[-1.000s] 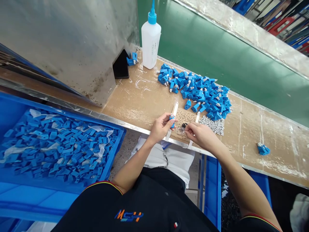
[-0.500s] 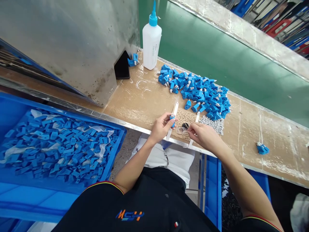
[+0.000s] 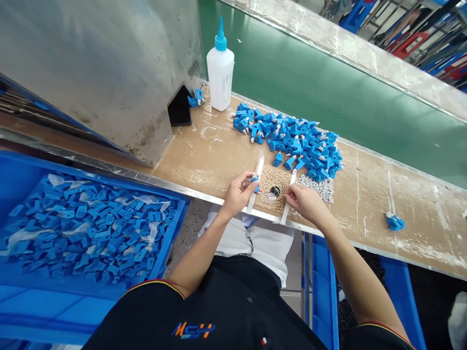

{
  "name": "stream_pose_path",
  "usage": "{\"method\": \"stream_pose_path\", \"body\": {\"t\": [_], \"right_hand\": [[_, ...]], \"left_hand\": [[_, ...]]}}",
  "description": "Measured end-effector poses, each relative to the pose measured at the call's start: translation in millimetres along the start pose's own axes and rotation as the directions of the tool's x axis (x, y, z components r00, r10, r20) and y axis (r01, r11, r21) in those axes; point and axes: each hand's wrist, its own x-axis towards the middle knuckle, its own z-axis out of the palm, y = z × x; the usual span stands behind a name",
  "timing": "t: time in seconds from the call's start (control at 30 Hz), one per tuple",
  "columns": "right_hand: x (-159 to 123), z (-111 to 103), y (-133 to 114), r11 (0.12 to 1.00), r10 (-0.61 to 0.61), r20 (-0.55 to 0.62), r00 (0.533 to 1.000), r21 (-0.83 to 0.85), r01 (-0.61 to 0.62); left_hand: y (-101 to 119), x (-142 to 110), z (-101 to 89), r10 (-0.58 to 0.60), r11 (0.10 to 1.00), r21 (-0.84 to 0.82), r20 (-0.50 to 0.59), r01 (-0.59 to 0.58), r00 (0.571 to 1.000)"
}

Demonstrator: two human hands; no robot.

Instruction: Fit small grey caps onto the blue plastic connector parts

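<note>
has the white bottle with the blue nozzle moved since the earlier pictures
No, the bottle stands at the same spot beside the metal panel; only the view has shifted.

A white-tipped blue block (image 3: 255, 184) is standing nearly upright in the left grip (image 3: 238, 192). A thin, pale stick (image 3: 278, 193) is slanting from the right grip (image 3: 305, 198) to a small, round black piece (image 3: 274, 190) lying on the counter (image 3: 206, 167).

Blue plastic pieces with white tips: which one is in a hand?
The blue plastic piece pinched in the left hand, its white tip showing. The other blue pieces on the brown cardboard-covered bench lie loose, untouched by either hand.
</note>
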Motion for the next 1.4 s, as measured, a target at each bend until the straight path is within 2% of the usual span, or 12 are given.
{"method": "stream_pose_path", "body": {"t": [0.13, 0.23, 0.37, 0.47, 0.57, 0.67, 1.07, 1.23, 1.4], "right_hand": [[-0.1, -1.6, -0.9, 0.999, -0.016, -0.032, 0.999, 0.038, 0.017], [-12.6, -11.3, -10.5, 0.978, -0.057, -0.188, 0.981, 0.186, 0.093], [-32.6, -21.2, -46.6, 0.891, -0.043, -0.453, 0.890, 0.386, 0.240], [-37.0, -18.4, -76.1, 0.789, 0.011, -0.559, 0.829, 0.514, 0.336], [-34.4, -12.2, -92.5, 0.689, 0.073, -0.579, 0.812, 0.618, 0.378], [-33.1, -9.0, -96.4, 0.650, 0.105, -0.570, 0.815, 0.660, 0.378], [-43.1, -10.1, -96.9, 0.684, 0.093, -0.597, 0.797, 0.620, 0.384], [-46.2, -6.8, -99.0, 0.730, 0.084, -0.607, 0.790, 0.577, 0.366], [-52.7, -0.3, -99.1, 0.700, 0.104, -0.579, 0.809, 0.620, 0.354]], "left_hand": [[0.7, 0.3, -1.5, 0.000, 1.000, -0.018, -0.019, 0.000, 1.000], [3.6, -5.6, -0.2, -0.009, 0.999, -0.049, -0.005, 0.009, 1.000], [13.2, -21.7, 11.2, 0.043, 0.994, -0.106, 0.014, -0.041, 0.999], [22.9, -32.0, 22.5, 0.132, 0.981, -0.146, 0.018, -0.128, 0.991], [30.7, -36.5, 29.5, 0.225, 0.963, -0.155, 0.023, -0.219, 0.974], [35.3, -37.8, 31.6, 0.285, 0.950, -0.147, 0.043, -0.276, 0.958], [35.6, -44.7, 35.0, 0.313, 0.950, -0.047, 0.079, -0.310, 0.946], [32.9, -46.7, 29.3, 0.340, 0.940, -0.006, 0.102, -0.341, 0.935], [33.7, -50.1, 20.5, 0.359, 0.928, 0.038, 0.164, -0.370, 0.919]]}}
